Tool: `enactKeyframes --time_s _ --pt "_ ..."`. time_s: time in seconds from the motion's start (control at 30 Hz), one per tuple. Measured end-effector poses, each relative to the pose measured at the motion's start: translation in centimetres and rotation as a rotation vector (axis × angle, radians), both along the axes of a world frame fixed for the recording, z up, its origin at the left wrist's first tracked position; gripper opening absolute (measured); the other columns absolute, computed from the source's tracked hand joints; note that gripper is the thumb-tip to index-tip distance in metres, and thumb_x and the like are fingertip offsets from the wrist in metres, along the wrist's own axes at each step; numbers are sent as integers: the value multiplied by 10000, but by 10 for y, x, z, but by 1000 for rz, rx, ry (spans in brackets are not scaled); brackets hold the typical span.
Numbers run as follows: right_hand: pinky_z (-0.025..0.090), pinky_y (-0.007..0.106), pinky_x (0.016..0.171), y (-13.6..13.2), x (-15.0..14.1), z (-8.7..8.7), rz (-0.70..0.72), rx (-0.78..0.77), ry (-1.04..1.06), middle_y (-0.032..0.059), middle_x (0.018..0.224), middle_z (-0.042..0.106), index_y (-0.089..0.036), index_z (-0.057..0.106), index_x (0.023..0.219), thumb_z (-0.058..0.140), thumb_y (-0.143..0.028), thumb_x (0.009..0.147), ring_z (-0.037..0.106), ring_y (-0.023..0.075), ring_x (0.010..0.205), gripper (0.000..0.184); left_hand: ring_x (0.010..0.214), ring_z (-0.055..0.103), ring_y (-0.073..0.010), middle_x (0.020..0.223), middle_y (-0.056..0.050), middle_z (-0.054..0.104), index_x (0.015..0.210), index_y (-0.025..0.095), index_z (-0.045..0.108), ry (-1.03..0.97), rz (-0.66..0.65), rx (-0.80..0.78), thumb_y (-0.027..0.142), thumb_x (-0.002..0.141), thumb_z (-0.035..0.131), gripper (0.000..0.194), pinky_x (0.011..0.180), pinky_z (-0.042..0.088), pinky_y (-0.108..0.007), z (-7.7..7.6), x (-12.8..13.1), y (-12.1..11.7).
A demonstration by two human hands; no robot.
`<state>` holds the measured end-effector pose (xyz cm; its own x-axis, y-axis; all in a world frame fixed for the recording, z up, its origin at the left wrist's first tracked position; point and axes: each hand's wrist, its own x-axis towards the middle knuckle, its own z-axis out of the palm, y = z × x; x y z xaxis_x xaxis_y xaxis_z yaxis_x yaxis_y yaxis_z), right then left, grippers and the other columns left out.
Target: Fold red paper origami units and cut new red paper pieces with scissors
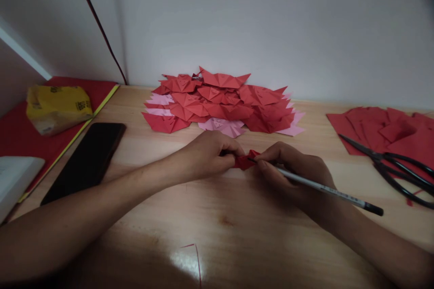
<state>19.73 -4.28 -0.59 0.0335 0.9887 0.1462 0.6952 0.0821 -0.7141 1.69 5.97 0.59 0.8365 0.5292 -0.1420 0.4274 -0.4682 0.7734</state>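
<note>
My left hand [206,153] pinches a small folded red paper piece [246,161] against the wooden table [217,216], fingers closed on its left end. My right hand [294,169] grips a grey pen [325,188] with a black cap, its tip touching the red piece. Both hands meet at the table's middle. Behind them lies a heap of several folded red and pink paper pieces [224,104] near the white wall.
A black phone [86,160] lies at the left, beside a red sheet [20,135] carrying a yellow packet [57,107]. Flat red paper sheets [383,133] and black scissors [396,167] are at the right. A thin red paper strip [196,259] lies near the front edge.
</note>
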Motion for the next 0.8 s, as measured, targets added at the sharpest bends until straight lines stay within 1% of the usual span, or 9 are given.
enactKeyframes --time_s 0.17,0.37,0.57,0.67,0.8 --pt "340 187 431 0 -1 2 -1 -16 0 -48 531 571 -208 623 757 590 -235 830 463 81 451 85 749 615 -120 853 -8 730 959 165 749 -8 -12 8 82 763 474 348 677 430 -204 -1 0 0" --pt "324 188 421 0 -1 1 3 12 -15 -50 526 564 -203 623 765 583 -228 832 460 78 441 82 743 612 -120 862 -12 731 963 159 749 -6 -11 10 75 754 461 365 658 422 -208 -2 -1 0" --pt "367 198 432 -1 1 0 -10 9 -22 -32 565 611 -216 624 773 584 -270 844 490 92 454 99 753 617 -120 861 -7 734 943 162 748 1 -4 -4 78 755 465 350 659 422 -206 0 0 1" --pt "370 206 420 -2 3 0 -27 19 -16 -17 606 634 -226 622 786 568 -285 860 500 100 463 109 755 621 -119 866 -7 736 938 158 748 -9 3 -9 81 751 465 347 657 421 -206 0 0 1" --pt "374 206 413 -4 3 0 -45 19 -30 -13 611 636 -225 622 776 573 -284 853 498 101 456 109 742 620 -119 853 -2 736 944 165 747 1 6 -11 90 747 464 353 653 423 -205 -1 -1 1"
